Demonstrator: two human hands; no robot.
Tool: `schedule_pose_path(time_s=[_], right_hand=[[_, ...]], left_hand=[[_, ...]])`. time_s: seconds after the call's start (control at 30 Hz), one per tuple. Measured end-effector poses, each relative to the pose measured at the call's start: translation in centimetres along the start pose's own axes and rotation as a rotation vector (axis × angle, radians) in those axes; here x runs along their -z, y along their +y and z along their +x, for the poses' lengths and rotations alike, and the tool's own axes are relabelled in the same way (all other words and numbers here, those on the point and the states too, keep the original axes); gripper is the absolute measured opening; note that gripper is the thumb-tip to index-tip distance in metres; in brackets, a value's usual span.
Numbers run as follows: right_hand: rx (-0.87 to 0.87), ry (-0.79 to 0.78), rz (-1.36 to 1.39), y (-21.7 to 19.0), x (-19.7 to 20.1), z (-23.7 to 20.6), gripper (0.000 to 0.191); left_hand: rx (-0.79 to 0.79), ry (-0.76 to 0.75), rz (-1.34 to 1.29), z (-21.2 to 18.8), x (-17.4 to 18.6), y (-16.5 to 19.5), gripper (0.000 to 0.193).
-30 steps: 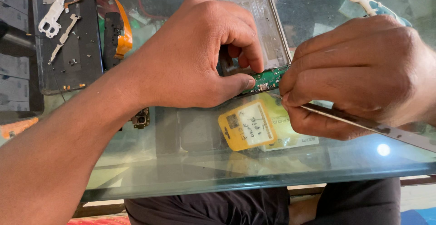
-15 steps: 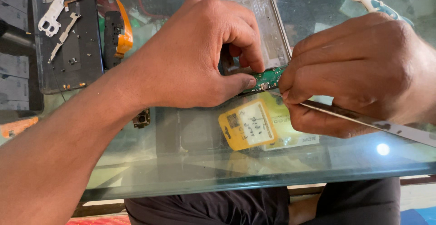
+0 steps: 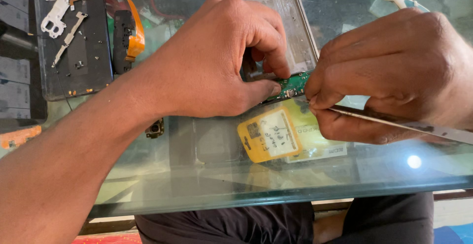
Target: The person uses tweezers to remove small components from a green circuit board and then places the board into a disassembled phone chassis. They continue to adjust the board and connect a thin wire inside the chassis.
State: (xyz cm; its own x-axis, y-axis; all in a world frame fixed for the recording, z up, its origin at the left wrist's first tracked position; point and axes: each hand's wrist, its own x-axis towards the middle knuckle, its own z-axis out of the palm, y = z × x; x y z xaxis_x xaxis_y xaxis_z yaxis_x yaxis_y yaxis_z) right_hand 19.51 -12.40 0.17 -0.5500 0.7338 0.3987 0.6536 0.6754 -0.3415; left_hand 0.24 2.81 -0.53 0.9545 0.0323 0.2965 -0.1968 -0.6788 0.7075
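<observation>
Nearest me, my right hand [image 3: 389, 76] grips thin metal tweezers [image 3: 404, 123] and my left hand [image 3: 217, 61] pinches the small green circuit board [image 3: 291, 85] at the grey phone frame [image 3: 286, 22], mid-prying I judge, needing gentle leverage next.

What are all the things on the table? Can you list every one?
small circuit board: one, green, pinched between both hands at the centre
metal tool: one thin silver strip, in the right hand
phone frame: one, grey, opened, behind the hands
yellow pack: one, yellow with white label, under the glass
dark tray: one, black, far left, carrying small parts
white metal plates: two, on the tray
orange flex cable: one, beside the tray
glass table: one, clear
left hand: one, gripping the board
right hand: one, holding tool and board
</observation>
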Motion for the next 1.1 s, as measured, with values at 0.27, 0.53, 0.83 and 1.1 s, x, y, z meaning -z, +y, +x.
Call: schedule_pose_path(time_s=[0.27,0.53,0.83,1.1], right_hand=[[-0.226,-0.109,0.029,-0.1,0.3,-0.8,0.015],[-0.206,-0.057,0.032,0.2,-0.3,-1.1,0.014],[-0.185,-0.074,0.042,0.4,-0.1,-1.0,0.014],[0.046,-0.021,-0.058,0.2,-0.2,-0.5,0.013]], left_hand=[[0.002,-0.008,0.01,0.1,0.2,0.0,0.011],[-0.006,0.009,0.008,0.0,0.1,0.0,0.01],[-0.014,0.009,0.01,0.1,0.1,0.0,0.011],[-0.004,0.006,0.005,0.1,0.1,0.0,0.011]])
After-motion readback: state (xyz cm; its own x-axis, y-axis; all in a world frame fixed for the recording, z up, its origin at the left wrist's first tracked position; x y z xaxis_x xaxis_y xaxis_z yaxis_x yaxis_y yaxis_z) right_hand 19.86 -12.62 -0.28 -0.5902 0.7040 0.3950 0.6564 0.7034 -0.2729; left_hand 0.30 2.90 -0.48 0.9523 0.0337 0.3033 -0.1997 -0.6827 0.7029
